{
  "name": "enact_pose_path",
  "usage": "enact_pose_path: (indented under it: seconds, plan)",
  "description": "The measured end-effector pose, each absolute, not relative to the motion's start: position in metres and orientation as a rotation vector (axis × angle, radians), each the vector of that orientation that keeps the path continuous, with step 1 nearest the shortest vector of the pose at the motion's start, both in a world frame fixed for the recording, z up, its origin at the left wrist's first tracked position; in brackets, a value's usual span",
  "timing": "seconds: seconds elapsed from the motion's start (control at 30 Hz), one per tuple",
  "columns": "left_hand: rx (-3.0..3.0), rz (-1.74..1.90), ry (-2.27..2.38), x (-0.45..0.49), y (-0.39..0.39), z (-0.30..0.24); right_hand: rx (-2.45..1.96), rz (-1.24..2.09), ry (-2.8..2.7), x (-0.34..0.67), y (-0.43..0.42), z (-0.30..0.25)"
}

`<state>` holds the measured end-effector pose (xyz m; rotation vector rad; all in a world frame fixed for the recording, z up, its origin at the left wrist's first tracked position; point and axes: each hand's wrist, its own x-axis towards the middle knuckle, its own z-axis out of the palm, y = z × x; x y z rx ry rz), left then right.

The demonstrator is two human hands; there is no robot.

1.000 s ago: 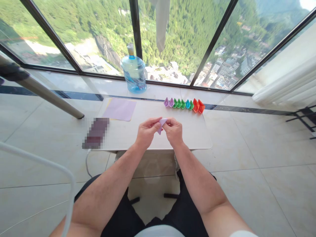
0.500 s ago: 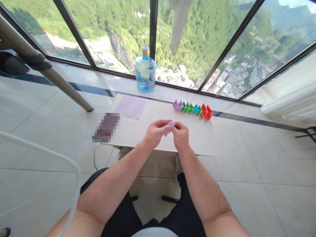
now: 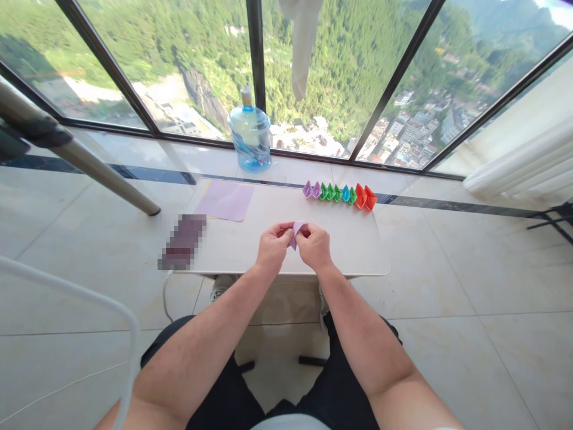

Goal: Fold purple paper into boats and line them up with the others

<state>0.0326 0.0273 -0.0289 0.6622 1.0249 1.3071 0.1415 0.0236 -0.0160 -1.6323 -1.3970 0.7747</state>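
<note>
Between my hands, above the front part of the white table, is a small piece of folded purple paper. My left hand pinches its left side with thumb and fingers. From the right, my right hand closes on the same paper, its fingers curled and partly covering it. Behind my hands stands a row of several small folded paper boats in purple, green, blue and orange-red. At the table's left lie flat sheets of purple paper, with a yellow edge showing beneath.
A blurred-out dark rectangular object lies at the table's front left, with a cable hanging below. A large blue water bottle stands by the window. A metal pole slants in from the left; a white curved tube is nearer.
The purple paper has turned more upright between my hands, and my right fingers have curled further over it. The whole view has shifted slightly, moving the table and bottle leftward.
</note>
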Motion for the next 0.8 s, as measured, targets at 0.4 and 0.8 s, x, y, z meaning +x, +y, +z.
enact_pose_path:
  seconds: [0.4, 0.8]
  plan:
    - [0.605, 1.263, 1.004, 0.024, 0.033, -0.023, -1.424, 1.080, -1.185, 0.150, 0.033, -0.025]
    - [0.700, 1.194, 1.020, 0.023, 0.029, -0.020, -1.697, 0.759, -1.456, 0.151, 0.026, -0.013]
